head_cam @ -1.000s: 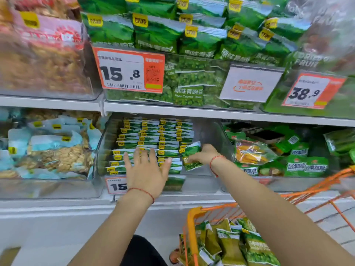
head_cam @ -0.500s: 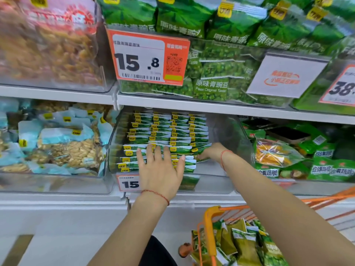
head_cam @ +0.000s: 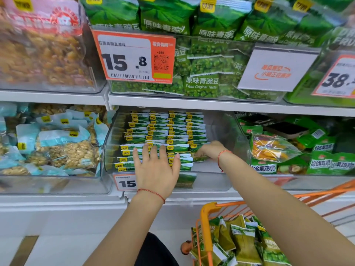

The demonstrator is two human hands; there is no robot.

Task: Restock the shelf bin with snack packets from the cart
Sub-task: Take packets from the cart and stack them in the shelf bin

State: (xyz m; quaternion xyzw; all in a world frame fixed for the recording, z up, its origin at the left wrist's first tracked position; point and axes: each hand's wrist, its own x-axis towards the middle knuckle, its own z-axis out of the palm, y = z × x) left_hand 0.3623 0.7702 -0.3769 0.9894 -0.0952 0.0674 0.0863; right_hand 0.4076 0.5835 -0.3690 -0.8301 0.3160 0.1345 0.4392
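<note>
Inside clear bin: green packets rowed; left hand flat, right hand pinching one.

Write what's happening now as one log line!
left hand: flat on green snack packets | right hand: tucking one packet into clear plastic bin | orange cart: packets left

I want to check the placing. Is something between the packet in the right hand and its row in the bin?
Nothing visible blocks it. The right hand holds the packet at the front of the rightmost row in the clear bin. The left hand presses flat on the rows beside it.
</note>
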